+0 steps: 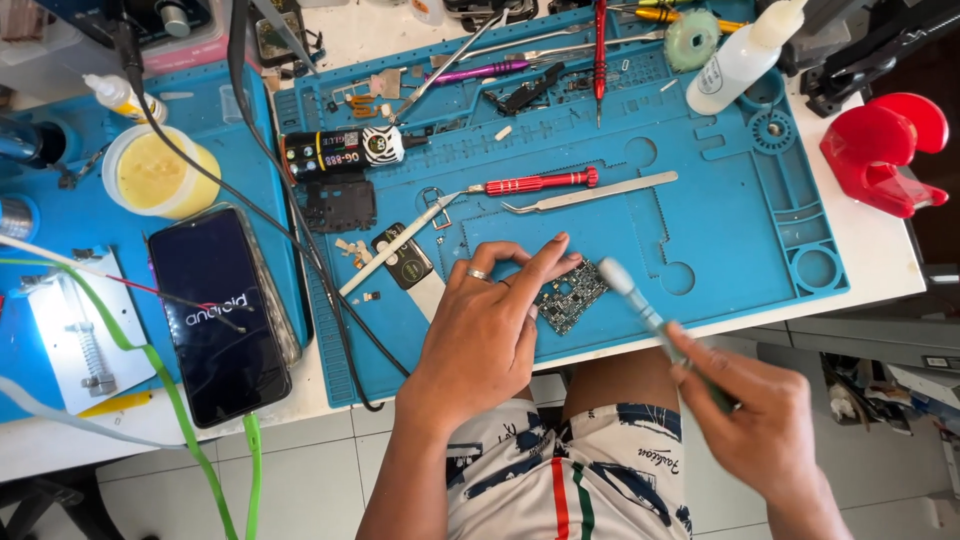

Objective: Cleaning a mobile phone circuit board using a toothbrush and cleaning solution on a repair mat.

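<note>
circuit board (570, 295) pinned by left hand (490, 325) at mat's (720, 240) near edge, right hand (755, 405) gripping brush (640, 305).

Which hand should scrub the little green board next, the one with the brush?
Probably the right hand: it holds the brush, whose tip sits right beside the circuit board. The left hand is busy pinning that board down on the blue mat.

Blue mat (720, 230), red screwdriver (535, 183), dark green circuit board (570, 295), yellow tub (158, 172).
</note>
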